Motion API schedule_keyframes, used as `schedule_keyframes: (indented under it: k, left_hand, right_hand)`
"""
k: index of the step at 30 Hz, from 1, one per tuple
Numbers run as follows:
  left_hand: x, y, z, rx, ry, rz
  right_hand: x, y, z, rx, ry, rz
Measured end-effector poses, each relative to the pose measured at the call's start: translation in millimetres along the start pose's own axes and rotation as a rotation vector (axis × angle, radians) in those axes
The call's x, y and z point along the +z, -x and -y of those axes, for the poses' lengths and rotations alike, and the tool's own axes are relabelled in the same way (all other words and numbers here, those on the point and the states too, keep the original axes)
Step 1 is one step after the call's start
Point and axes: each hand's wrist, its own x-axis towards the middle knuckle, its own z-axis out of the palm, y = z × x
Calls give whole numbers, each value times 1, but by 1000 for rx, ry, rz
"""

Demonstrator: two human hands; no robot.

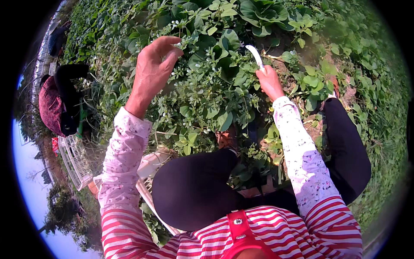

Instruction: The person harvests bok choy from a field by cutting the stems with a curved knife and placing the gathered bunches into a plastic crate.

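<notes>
My left hand (152, 69) is raised over the leafy plants, its thumb and fingers curved with a gap between them. Nothing shows in its grasp. In my right hand (271, 83) is the handle of a small knife with a pale, curved blade (255, 55). The blade points up and away from me, over the greenery. Between the two hands grows a dense patch of low, small-leaved plants (194, 94) with whitish tips. Broad-leaved green plants (229, 40) stand just beyond, near the blade.
By my left knee is a white plastic crate (152, 162), partly hidden by my sleeve. Another white slatted crate (72, 162) stands farther left. A person in a red top (51, 106) bends near it, and another person (56, 39) is farther back. Bare soil (315, 129) shows between my feet.
</notes>
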Motion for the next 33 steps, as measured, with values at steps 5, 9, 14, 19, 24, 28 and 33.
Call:
schedule_keyframes:
  k: [5,9,14,19,24,28,33]
  left_hand:
    - [138,-106,23,-253,196,256]
    - [202,-121,37,-336,769,-79]
    - [206,-109,62,-468,704,-4]
    - [222,-64,93,-222,-361,310]
    - [210,-7,129,-14,-631,602]
    - [190,4,132,81,-756,594]
    - [177,5,143,63,-654,616]
  right_hand:
    - [-13,-15,66,-184,-789,0]
    - [7,-84,58,-209,-985,83]
    - [65,-86,13,-105,-414,168]
    - [44,-51,-57,31,-311,326]
    - [36,-20,-48,-207,-185,260]
    - [26,-1,-16,-336,156,343]
    - [27,-15,-27,-527,269,348]
